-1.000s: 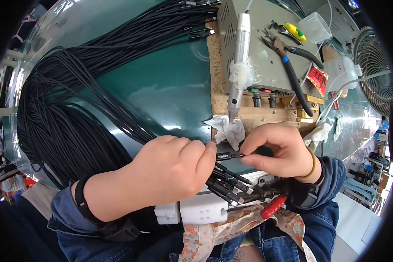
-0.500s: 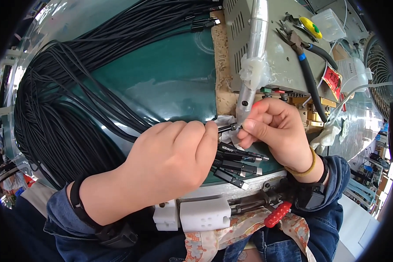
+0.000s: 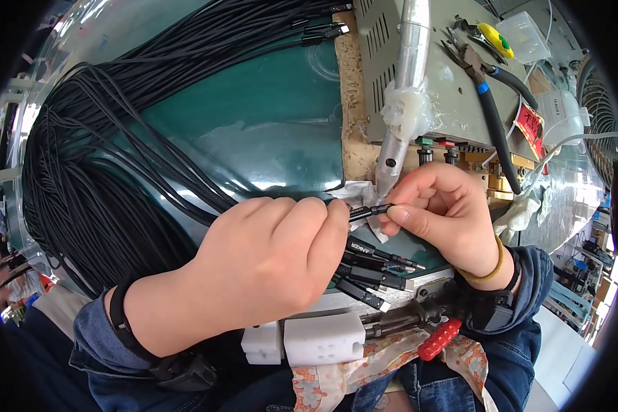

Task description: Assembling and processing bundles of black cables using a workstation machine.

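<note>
left hand [image 3: 268, 268] hid where its fingers gripped the black cables [image 3: 82, 172] | cable loops ran off the left edge | fan [image 3: 601, 117] cut by the rim

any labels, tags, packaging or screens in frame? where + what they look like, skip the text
Red tag: right of the grey metal box, small slanted rectangle, red with dark marks.
White label: just right of the red tag, pale rectangle with small dark print.
Clear plastic box: top right, beyond the yellow-handled tool, see-through, squarish.
Printed mark on a black cable plug: below the left hand, white on black.
No screens in view.
</note>
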Motion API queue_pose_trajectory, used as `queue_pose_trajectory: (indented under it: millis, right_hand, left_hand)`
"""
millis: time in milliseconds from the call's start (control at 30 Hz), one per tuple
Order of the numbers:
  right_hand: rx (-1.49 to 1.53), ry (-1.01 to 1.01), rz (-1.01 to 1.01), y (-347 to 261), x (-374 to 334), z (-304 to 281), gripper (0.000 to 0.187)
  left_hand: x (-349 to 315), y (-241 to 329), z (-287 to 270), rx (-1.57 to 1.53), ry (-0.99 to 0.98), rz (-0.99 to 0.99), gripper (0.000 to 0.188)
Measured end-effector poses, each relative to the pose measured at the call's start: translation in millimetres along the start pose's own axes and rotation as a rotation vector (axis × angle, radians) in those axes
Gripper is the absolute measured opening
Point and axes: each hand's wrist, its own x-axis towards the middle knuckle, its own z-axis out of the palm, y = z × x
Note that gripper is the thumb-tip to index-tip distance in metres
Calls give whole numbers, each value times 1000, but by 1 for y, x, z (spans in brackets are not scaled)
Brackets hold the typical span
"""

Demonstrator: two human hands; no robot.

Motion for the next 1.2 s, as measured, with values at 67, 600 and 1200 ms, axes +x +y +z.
queue_pose_trajectory:
  millis: [67,600,1200]
  right_hand:
    - [-39,11,-26,1,0,0,11]
    - [-599,-310,-588,-12,-2,-8,11]
    - [-691,-299,-704,-20,-8,-12,21]
  left_hand:
    - [0,-1,0,-33,-1,-10,27]
    - [-3,-7,3,-487,123,57,25]
    - [2,-6,9,-352,77,18,27]
